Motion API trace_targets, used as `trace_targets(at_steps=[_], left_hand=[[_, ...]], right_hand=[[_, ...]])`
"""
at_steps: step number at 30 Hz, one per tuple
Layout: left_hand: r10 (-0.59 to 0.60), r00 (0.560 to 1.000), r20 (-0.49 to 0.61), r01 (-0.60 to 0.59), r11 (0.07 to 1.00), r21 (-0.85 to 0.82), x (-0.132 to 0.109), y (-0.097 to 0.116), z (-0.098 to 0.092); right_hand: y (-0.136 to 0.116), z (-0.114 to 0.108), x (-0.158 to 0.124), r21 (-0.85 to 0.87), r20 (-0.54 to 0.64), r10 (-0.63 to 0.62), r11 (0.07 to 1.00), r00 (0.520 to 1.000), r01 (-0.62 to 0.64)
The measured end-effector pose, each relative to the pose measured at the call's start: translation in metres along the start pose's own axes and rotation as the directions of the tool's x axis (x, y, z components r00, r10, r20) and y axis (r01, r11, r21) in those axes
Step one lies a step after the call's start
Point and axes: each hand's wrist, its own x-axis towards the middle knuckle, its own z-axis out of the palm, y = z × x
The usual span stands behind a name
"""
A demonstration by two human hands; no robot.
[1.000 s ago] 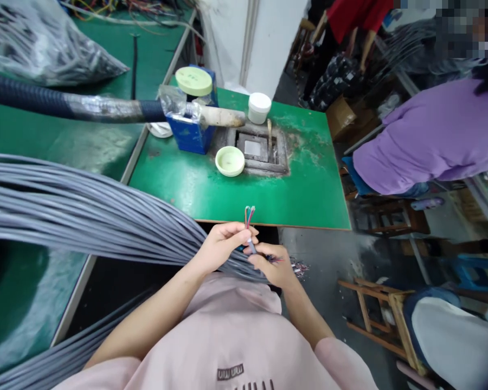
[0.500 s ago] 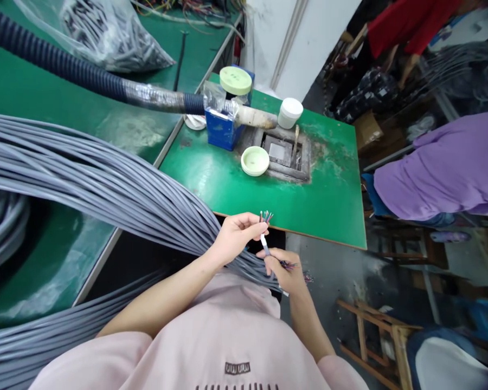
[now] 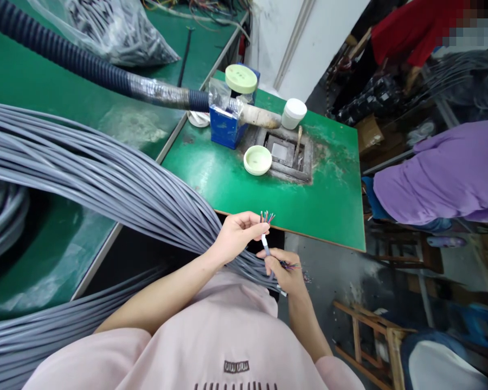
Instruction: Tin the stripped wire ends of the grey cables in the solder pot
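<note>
Two hands, left (image 3: pixel 238 235), right (image 3: pixel 282 270), pinching one round sheathed cable (image 3: pixel 265 246), fine coloured wires (image 3: pixel 265 217) splayed at its tip

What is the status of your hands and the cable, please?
Left hand pinching stripped cable end, coloured wires up. Right hand pinching it lower. Grey cable bundle beside left wrist.

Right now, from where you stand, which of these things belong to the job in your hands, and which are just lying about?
In the job:
left hand
right hand
stripped cable end, coloured wires showing
grey multi-core cables

Seemingly just nearby, untouched:
corrugated hose
blue box
pale green dish
white jar
wooden stool
</note>
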Motion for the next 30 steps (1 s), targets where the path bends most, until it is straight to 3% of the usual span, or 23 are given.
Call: trace_targets(at_steps=[8, 19, 30], left_hand=[[-0.003, 1.0, -0.022, 0.001, 0.997, -0.075, -0.0001, 0.0032, 0.0027], [0.008, 1.0, -0.019, -0.008, 1.0, -0.029, -0.0013, 0.0, -0.003], [-0.003, 1.0, -0.015, 0.001, 0.996, -0.093, -0.0027, 0.0033, -0.0023]], right_hand=[[0.0007, -0.0008, 0.0001, -0.024, 0.0, 0.024, 0.999, 1.0, -0.024], [0.0034, -0.0002, -0.0004, 0.026, 0.006, 0.038, 0.999, 0.999, -0.039], [0.0075, -0.0016, -0.0011, 0.043, 0.006, 0.019, 0.999, 1.0, -0.019]])
